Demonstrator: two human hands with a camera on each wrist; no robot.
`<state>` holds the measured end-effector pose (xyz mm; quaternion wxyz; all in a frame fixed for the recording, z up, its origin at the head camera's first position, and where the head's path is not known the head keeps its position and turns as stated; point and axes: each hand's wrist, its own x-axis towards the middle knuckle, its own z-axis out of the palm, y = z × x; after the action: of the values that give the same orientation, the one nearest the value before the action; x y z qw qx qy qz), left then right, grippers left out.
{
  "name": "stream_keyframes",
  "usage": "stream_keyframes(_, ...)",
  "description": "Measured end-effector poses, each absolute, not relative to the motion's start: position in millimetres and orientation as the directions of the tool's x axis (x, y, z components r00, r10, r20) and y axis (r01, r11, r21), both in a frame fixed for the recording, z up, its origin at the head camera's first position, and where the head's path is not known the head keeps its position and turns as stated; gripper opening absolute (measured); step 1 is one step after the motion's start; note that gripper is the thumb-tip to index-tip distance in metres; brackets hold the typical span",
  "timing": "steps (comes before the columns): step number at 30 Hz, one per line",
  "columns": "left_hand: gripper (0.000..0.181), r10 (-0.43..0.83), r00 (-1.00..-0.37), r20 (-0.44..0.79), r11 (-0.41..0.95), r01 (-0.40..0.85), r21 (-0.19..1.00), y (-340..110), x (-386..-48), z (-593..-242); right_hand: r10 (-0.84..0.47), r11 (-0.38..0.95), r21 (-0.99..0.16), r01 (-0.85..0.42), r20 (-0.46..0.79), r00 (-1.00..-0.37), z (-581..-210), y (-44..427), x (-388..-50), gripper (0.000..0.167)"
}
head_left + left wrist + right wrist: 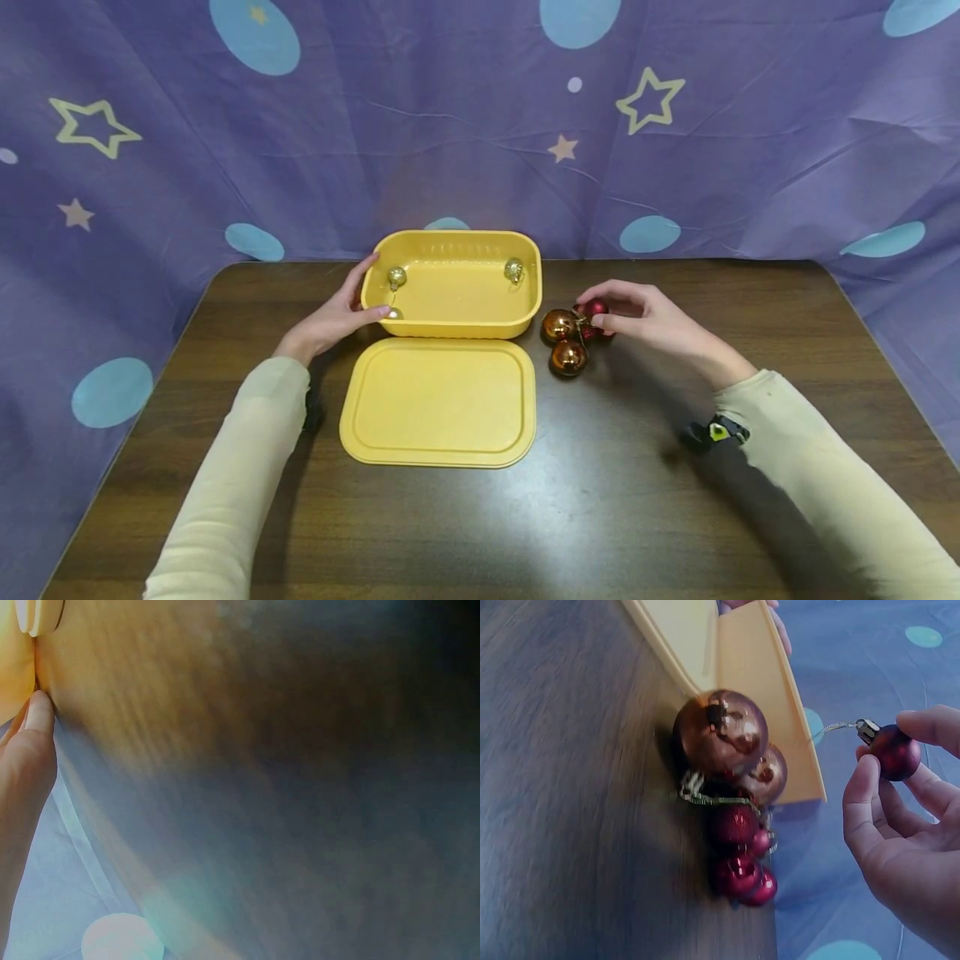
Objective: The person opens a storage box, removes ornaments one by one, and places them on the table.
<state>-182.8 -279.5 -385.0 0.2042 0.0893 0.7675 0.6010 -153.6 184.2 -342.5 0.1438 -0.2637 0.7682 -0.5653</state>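
Observation:
My left hand [333,319] holds the left end of a yellow plastic container [450,330], its thumb over the near rim. Inside lie small gold baubles: one at the left [397,276], one at the right [513,268], and another partly hidden by the thumb. Between thumb and fingertips, my right hand [651,327] pinches a dark red bauble [897,754] with a metal cap and string, raised above the table. Below that hand sit two shiny copper baubles [568,358] and several smaller red baubles [736,874]. The left wrist view catches only part of the left hand.
A flat yellow lid [438,404] lies on the wooden table [600,508], directly in front of the container. Behind the table's far edge hangs a purple curtain [465,125] printed with stars and blue spots.

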Motion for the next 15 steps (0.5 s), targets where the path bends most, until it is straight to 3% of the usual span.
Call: stream_keyframes(15, 0.087, 0.388, -0.900, -0.198, 0.262, -0.098, 0.960, -279.6, -182.4, -385.7, -0.530, 0.238, -0.946, -0.221, 0.064, -0.846, -353.8, 210.4, -140.5, 0.030)
